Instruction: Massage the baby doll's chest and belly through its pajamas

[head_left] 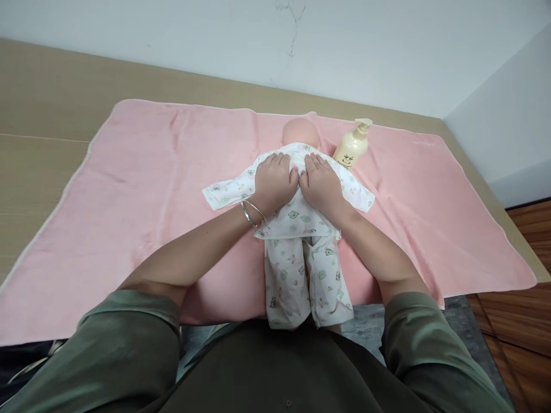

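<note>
A baby doll (301, 132) lies on a pink blanket (206, 149), its bald head toward the wall and its legs toward me. It wears a white printed top (297, 221) and matching trousers (287, 281); the sleeves spread out to both sides. My left hand (275, 179) rests flat on the upper part of the top, fingers pointing toward the head. Beside it my right hand (321, 182) lies flat in the same way, the two thumbs close together. Neither hand grips anything. The doll's face is not visible.
A cream pump bottle (352, 146) stands on the blanket just right of the doll's head. Under the blanket is a light wooden table (47, 86), its back edge against a white wall (206, 40). Brown wooden panels (527, 321) are at the lower right.
</note>
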`<state>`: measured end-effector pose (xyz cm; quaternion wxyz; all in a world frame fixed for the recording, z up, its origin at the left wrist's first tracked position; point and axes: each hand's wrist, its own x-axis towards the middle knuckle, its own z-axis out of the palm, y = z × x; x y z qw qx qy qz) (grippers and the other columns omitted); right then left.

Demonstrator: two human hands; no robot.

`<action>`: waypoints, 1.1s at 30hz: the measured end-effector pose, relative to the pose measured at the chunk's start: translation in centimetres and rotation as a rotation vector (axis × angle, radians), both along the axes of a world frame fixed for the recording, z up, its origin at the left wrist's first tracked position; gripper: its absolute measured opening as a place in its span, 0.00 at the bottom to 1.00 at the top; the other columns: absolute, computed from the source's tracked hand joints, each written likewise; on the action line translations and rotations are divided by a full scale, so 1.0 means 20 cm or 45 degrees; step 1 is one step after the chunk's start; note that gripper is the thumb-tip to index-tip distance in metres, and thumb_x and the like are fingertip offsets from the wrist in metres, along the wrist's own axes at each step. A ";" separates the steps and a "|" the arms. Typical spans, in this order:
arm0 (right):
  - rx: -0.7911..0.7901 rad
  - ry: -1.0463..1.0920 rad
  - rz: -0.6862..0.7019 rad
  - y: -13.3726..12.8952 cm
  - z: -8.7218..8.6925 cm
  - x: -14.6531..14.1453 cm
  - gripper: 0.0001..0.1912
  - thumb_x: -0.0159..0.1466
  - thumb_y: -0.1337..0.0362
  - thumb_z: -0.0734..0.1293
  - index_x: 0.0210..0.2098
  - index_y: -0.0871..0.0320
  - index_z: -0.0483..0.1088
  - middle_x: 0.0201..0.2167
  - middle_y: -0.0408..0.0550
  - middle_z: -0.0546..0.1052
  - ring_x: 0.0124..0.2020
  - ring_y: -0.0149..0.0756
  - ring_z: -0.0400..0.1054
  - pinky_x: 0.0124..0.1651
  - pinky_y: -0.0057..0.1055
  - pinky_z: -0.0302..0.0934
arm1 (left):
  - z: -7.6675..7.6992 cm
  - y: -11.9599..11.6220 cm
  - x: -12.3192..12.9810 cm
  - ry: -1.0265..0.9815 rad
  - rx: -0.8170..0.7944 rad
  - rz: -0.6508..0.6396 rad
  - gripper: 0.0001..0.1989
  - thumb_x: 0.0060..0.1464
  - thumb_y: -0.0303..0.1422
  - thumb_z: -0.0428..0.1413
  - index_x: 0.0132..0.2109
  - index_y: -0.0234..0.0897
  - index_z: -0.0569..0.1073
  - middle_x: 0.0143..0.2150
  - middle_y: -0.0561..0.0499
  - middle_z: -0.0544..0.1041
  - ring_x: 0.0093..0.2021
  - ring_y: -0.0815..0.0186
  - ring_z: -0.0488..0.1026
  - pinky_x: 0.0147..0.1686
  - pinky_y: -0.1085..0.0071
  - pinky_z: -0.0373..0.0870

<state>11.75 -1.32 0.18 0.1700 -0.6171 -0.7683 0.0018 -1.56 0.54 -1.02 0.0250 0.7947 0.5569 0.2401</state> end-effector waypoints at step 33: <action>-0.249 0.066 0.015 -0.05 0.06 0.02 0.33 0.70 0.61 0.55 0.69 0.75 0.54 0.71 0.68 0.60 0.74 0.59 0.49 0.74 0.56 0.46 | -0.10 0.08 -0.04 -0.256 -0.038 -0.111 0.26 0.62 0.37 0.47 0.64 0.34 0.69 0.67 0.41 0.71 0.69 0.49 0.64 0.70 0.49 0.57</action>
